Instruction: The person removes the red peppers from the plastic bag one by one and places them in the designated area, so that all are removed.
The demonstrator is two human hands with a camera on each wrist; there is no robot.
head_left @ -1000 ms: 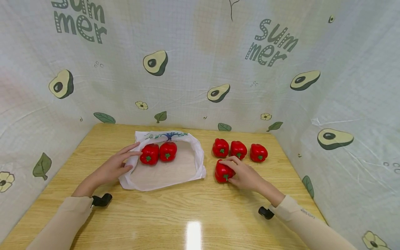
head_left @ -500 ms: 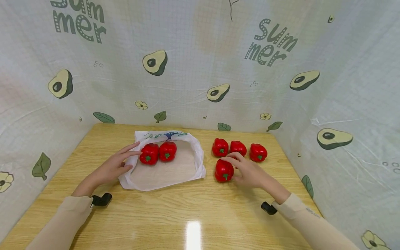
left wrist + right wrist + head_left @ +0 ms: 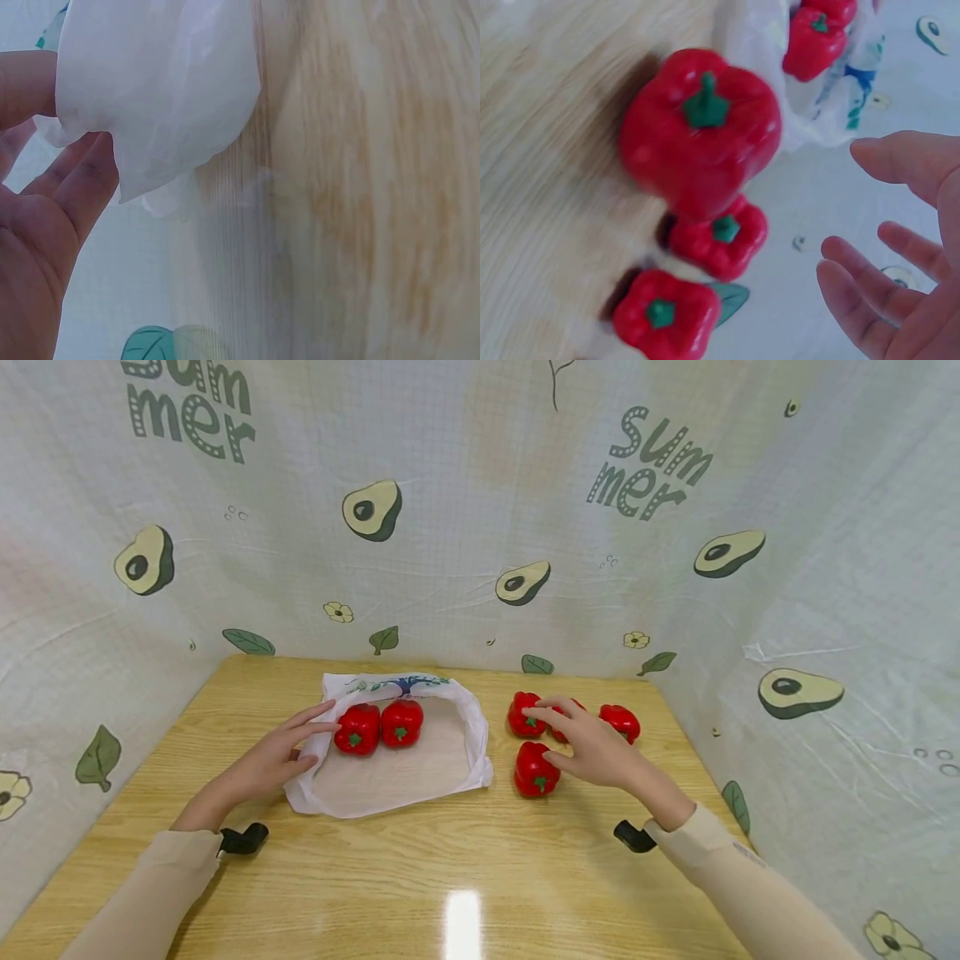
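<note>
The fingers of my left hand point(image 3: 277, 760) reach over the left edge of a white plastic bag point(image 3: 480, 735) lying mouth-up on the table. In the left wrist view, its fingertips disappear behind the bag's edge point(image 3: 157, 97). Two glossy red bell peppers point(image 3: 357, 730) sit inside the bag. My right hand point(image 3: 600, 747), thumb and fingers spread, hovers by a near red bell pepper point(image 3: 534, 772) to the right of the bag. Nothing is in its grasp; the right wrist view shows that pepper point(image 3: 697, 142) apart from the fingers.
Behind the near pepper stand further bell peppers: one at the left point(image 3: 525, 714), one partly covered by the right hand, and one at the right point(image 3: 619, 722). A printed cloth point(image 3: 450, 527) hangs along the back and sides of the wooden table point(image 3: 390, 877).
My right hand has let go of the near bell pepper and risen away from it, its fingers moving toward the back peppers. My left hand and the bag have stayed put.
</note>
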